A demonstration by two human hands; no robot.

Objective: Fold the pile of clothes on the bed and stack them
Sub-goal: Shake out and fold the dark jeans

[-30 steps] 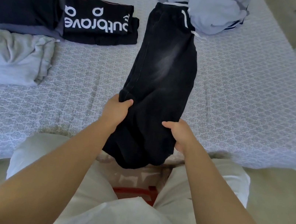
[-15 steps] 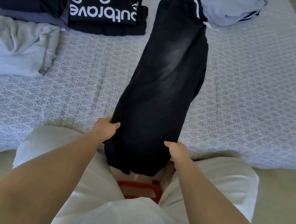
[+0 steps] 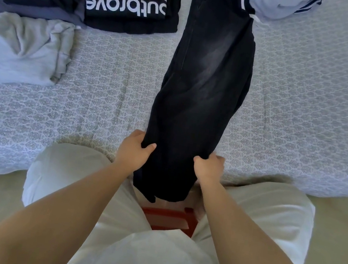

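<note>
On the bed (image 3: pixel 297 110), the black trousers (image 3: pixel 203 86) lay lengthwise, drawn nearer its front edge than a second before, hems hanging off. The left hand (image 3: pixel 133 150) and right hand (image 3: pixel 209 166) each pinched a leg edge there, likely readying a fold.

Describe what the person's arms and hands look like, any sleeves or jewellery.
Both forearms are bare up to the frame's edge, with no sleeve in view. The left hand and right hand wear no gloves, and no rings, watch or bracelets show. Light, off-white trousers cover the legs.
</note>
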